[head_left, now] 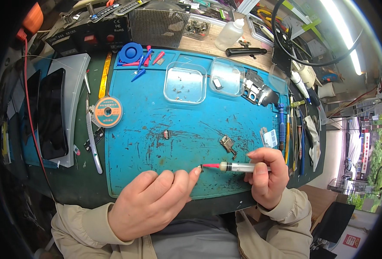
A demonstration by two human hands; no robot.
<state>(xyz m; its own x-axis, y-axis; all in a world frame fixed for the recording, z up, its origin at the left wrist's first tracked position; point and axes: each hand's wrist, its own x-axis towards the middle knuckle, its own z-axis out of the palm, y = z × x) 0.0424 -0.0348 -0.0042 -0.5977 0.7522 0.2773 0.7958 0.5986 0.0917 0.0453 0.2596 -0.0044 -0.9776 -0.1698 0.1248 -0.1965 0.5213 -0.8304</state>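
Note:
In my right hand [269,179] is a clear syringe [241,167] with a pink tapered tip, held nearly level and pointing left. My left hand [150,203] is closed, thumb and forefinger pinched on a tiny dark part [201,168] too small to identify. The syringe tip touches or almost touches that part. Both hands hover over the near edge of a scratched blue work mat [186,123]. Beyond them on the mat lie a small silvery block [166,134] and an irregular metal phone component [228,145].
Two clear trays [185,98] with small parts stand at the mat's far side, near blue and pink dispensing tips [145,60]. A solder wire spool [108,112] and a dark phone [53,114] are left. Screwdrivers [281,125] line the right edge. A squeeze bottle [230,34] stands behind.

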